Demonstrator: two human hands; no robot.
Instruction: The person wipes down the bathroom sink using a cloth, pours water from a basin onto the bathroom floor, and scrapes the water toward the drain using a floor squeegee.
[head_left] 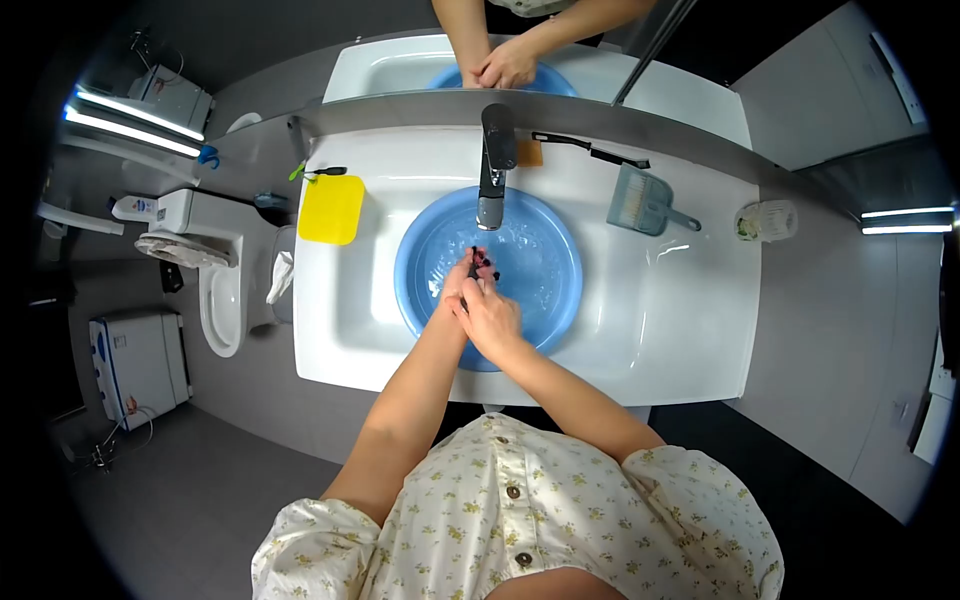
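Note:
Both hands are together over a round blue basin (553,225) of water, which stands in the white sink. My left hand (457,277) is turned partly palm up with its fingers curled. Dark red and black spots show at its fingertips; whether they are nails or small items I cannot tell. Across it lies my right hand (492,318), fingers bent and touching the left palm and wrist. A thin dark sliver shows between the hands, too small to name. Above the basin hangs the spout of a chrome faucet (490,205).
On the sink's (670,330) right ledge lie a grey-blue dustpan with a brush (640,200) and a clear cup (767,220). A black-handled brush (590,148) rests behind. To the left are a yellow container (332,210) and a toilet (222,305). A mirror runs along the back.

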